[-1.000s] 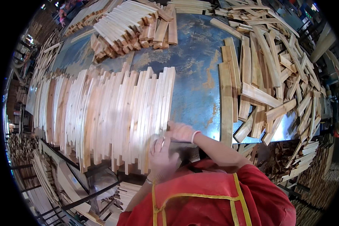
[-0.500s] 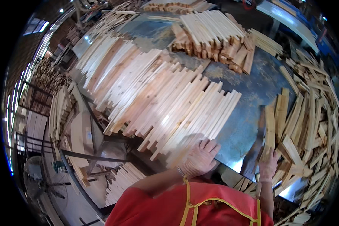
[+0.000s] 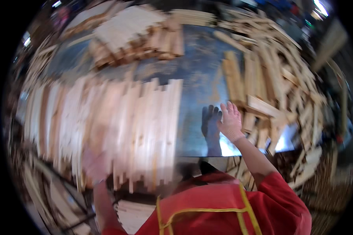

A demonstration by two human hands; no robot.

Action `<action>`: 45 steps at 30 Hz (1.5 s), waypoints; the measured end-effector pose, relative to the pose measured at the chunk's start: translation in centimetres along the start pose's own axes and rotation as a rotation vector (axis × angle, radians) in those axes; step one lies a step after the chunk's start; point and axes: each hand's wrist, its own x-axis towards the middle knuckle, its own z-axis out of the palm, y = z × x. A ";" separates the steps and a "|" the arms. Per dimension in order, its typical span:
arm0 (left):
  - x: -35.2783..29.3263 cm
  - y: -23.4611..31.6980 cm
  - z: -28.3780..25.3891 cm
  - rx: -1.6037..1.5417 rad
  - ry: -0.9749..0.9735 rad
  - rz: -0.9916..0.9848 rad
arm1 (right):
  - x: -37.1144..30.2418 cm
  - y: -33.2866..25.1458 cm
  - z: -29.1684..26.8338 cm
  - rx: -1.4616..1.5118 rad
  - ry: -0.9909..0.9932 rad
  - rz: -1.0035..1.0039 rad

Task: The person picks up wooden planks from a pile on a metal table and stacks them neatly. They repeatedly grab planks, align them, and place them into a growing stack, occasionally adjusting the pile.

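A bare strip of the blue table (image 3: 200, 90) runs between the row of slats (image 3: 117, 125) on the left and the loose heap (image 3: 278, 90) on the right; a hand can pass there. The right hand (image 3: 230, 121) is spread open over that strip, just beside the heap's nearest pieces. The row covers the table's left part down to the near edge, where the blurred left hand (image 3: 93, 164) lies at its ends. At the far side a stacked pile (image 3: 137, 35) closes the strip, with a narrow bare band between it and the row.
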 end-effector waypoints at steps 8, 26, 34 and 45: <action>-0.4 -14.0 6.4 0.720 -0.016 -0.117 | 0.1 5.6 2.4 0.113 -0.140 0.470; -9.8 45.1 13.2 -0.057 -0.280 0.526 | -5.9 39.8 1.3 1.725 0.576 1.398; -10.5 42.2 10.2 -1.424 -1.124 -0.265 | -11.2 29.7 -0.2 2.433 0.518 0.994; -16.1 31.2 8.0 -0.232 -0.236 0.428 | -8.7 10.8 0.9 1.755 -0.412 0.542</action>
